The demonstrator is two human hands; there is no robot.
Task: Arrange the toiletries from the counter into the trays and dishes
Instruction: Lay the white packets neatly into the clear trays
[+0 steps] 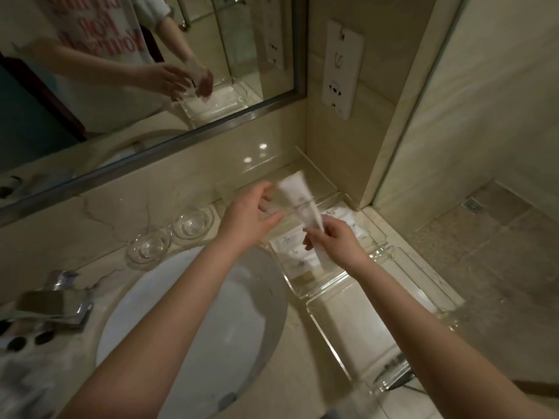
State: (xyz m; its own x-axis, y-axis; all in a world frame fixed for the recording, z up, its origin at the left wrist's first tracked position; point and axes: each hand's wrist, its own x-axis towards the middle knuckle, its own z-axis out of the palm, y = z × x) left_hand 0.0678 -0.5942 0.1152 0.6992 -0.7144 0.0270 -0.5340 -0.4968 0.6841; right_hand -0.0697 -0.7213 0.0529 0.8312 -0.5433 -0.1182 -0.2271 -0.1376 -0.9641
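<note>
The right grip [338, 243] pinches the lower end of a white tube [298, 201], which slants up and away from it above the clear tray [332, 281] of white sachets [290, 240] on the desk [296, 358]. The left grip [245, 219] hangs with loose, spread fingers just left of the tube, with two glass dishes [193, 222] further to its left.

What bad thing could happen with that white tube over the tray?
1. The right hand pinches only the bottom end of the white tube, so it might slip and drop onto the white packets in the clear tray.
2. The sink is right beside the tray, so a dropped tube could perhaps roll in.
</note>
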